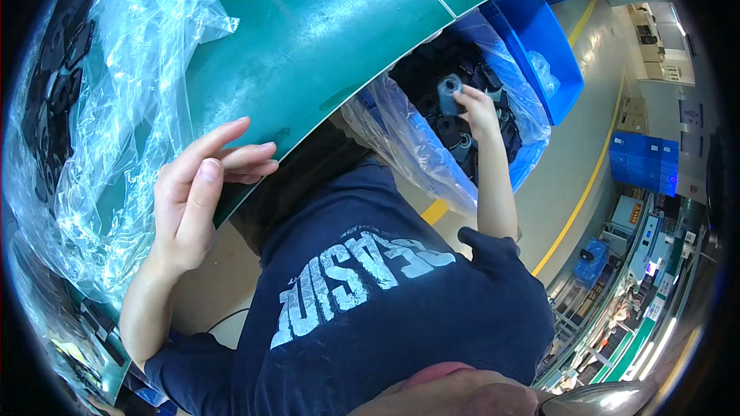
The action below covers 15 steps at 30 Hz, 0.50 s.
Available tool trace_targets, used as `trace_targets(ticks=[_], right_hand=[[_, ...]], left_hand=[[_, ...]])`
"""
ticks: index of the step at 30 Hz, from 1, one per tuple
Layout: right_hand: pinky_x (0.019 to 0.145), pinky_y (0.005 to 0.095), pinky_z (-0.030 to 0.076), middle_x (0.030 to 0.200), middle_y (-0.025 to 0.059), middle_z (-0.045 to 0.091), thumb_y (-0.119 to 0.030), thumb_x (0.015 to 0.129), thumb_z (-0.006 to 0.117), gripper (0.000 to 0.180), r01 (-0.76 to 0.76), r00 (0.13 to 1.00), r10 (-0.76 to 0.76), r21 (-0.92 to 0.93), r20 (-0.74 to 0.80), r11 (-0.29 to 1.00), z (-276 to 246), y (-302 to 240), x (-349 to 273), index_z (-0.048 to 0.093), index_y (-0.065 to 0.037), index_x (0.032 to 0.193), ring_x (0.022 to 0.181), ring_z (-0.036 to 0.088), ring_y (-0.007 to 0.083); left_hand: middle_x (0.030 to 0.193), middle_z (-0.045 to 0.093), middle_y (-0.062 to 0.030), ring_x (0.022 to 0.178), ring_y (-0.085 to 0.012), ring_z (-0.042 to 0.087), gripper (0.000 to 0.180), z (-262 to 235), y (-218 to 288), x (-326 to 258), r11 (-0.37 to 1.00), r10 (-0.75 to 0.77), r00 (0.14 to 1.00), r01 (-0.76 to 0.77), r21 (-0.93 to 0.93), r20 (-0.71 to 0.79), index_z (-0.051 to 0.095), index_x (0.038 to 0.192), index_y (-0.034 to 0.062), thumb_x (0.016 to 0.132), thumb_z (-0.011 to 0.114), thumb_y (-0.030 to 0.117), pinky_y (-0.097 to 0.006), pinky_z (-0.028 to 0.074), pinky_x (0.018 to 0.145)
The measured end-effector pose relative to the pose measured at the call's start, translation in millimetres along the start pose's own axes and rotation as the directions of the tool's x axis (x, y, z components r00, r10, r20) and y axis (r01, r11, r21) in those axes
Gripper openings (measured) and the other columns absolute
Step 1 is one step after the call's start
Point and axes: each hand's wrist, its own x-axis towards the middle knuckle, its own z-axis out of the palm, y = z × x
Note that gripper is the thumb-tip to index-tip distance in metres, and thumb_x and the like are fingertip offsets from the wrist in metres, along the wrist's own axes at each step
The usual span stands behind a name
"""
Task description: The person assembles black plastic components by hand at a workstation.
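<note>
My right hand (pixel 479 114) reaches over a plastic-lined blue bin (pixel 532 156). Its thumb and fingers pinch a small greyish plastic part (pixel 447 98) with a round opening at one end. Beneath it, the bin holds many black moulded parts (pixel 420 69), some with rings. My left hand (pixel 206 192) is raised over the front edge of the green table (pixel 301 23), fingers stretched and apart, with nothing in it. Beside that hand, clear plastic sheeting (pixel 142 85) lies crumpled on the table.
Black parts (pixel 62 100) lie under the sheeting at the far left. A second blue bin (pixel 539 38) with clear plastic inside stands behind the lined one. Stacked blue crates (pixel 644 162) stand beyond a yellow floor line (pixel 574 219). Shelving and equipment are at lower right.
</note>
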Motion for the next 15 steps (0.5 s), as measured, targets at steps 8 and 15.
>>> trace_targets(ticks=[8,15], right_hand=[[0.062,0.0235,0.048,0.090,0.0054,0.065,-0.012,0.082,0.063,0.038,0.020,0.997,-0.018,0.018,-0.071,1.000,11,31,66,0.057,-0.001,0.118,0.075,0.061,0.0122],[0.071,0.0310,0.052,0.088,0.0166,0.068,-0.017,0.074,0.066,0.031,0.203,0.922,-0.345,-0.543,-0.174,0.815,32,54,83,0.066,-0.001,0.099,0.077,0.067,0.0257]], left_hand=[[0.107,0.062,-0.0203,0.095,-0.0244,0.063,0.044,2,-1,1,0.998,-0.057,0.998,0.056,-0.022,-0.036,0.039,0.129,-0.0055,0.099,0.031,0.026,-0.032,0.049,0.084],[0.106,0.063,-0.0199,0.094,-0.0243,0.063,0.043,0,2,2,0.998,-0.068,0.997,0.067,-0.020,-0.029,0.040,0.129,-0.0056,0.099,0.033,0.025,-0.032,0.049,0.084]])
